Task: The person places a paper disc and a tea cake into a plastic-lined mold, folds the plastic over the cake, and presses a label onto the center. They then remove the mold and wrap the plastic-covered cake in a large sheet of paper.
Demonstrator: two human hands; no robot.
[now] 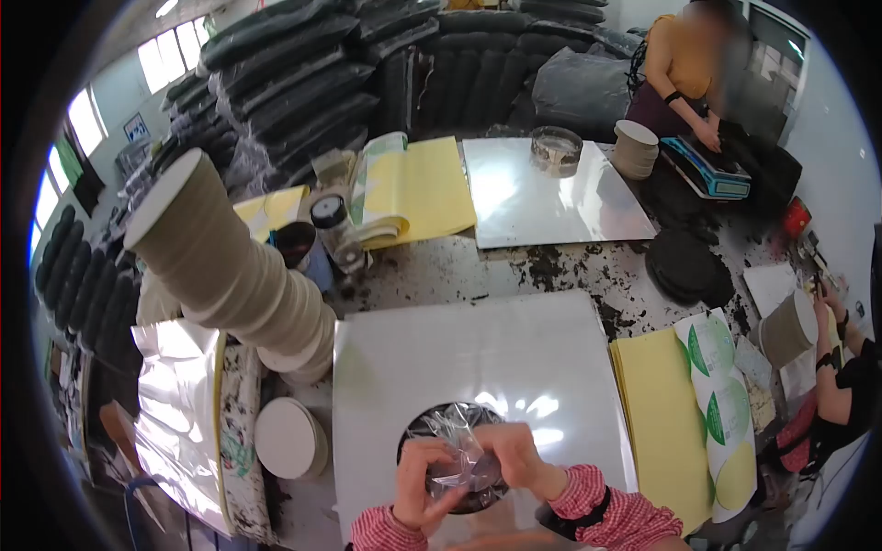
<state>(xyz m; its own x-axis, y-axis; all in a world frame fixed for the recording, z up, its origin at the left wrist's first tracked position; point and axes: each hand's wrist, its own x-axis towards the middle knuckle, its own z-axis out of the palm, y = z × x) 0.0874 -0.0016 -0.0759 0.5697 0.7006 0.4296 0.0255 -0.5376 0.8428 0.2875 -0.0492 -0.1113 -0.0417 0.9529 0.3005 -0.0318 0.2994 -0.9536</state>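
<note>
Clear crinkled plastic film (452, 424) lies over a dark round disc (413, 430) on a shiny metal sheet (404, 358) in front of me. My left hand (423, 479) is curled at the near left side of the disc, thumb and fingers closed on the film. From the right, my right hand (516, 456) pinches the film near the disc's right side. The middle of the disc is partly hidden under the film and my fingers.
Left of the sheet stands a tall, leaning stack of pale round discs (234, 266), with a shorter stack (289, 439) nearer me. Yellow sheets (657, 413) and green-and-white printed labels (726, 404) lie right. Two other people (680, 64) work at the right. Dark crumbs litter the table.
</note>
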